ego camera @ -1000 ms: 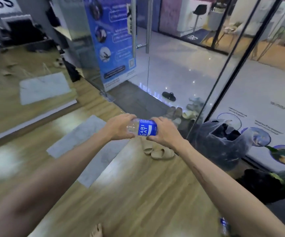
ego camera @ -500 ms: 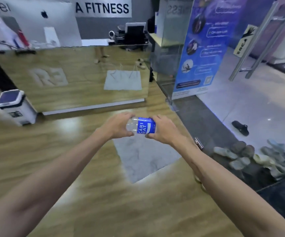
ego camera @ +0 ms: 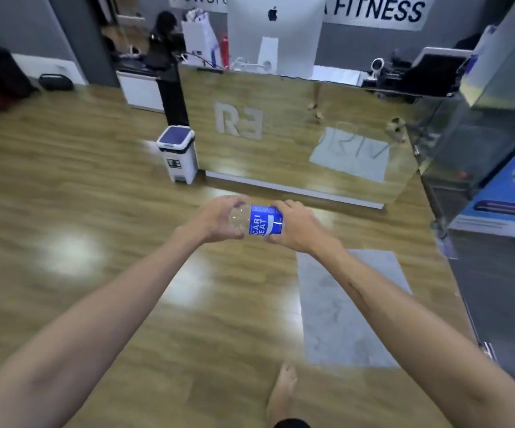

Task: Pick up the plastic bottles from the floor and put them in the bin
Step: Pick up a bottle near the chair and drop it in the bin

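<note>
Clear plastic bottle with a blue label (ego camera: 257,223) is held level at chest height, off the floor, between both hands. Left hand (ego camera: 216,218) wraps its clear end, fingers curled round it; right hand (ego camera: 293,227) grips the labelled end the same way. Which end carries the cap: cannot tell, both are covered.

Step in hand, as I read it: carry phase. Pickup done, drop not yet.

Target is probably the small white pedal bin with a dark blue lid (ego camera: 178,157), standing on the wood-look floor (ego camera: 65,211) just beside the left corner of the mirrored reception table (ego camera: 296,125), well ahead of the hands. Lid looks closed.

Next move calls for: walk forward and slightly left, open the lid by pedal or free one hand for it, then drop the bottle in. One hand is enough to hold it.

Around: grey floor mat (ego camera: 352,307) right of the path, a bare foot (ego camera: 282,387) at the bottom edge, silver monitor (ego camera: 276,32) on the table, glass partition with a blue poster (ego camera: 509,183) far right.

Obstructions: nothing on the floor between hands and bin. Only the closed lid is in the way. No other bottles in view.
</note>
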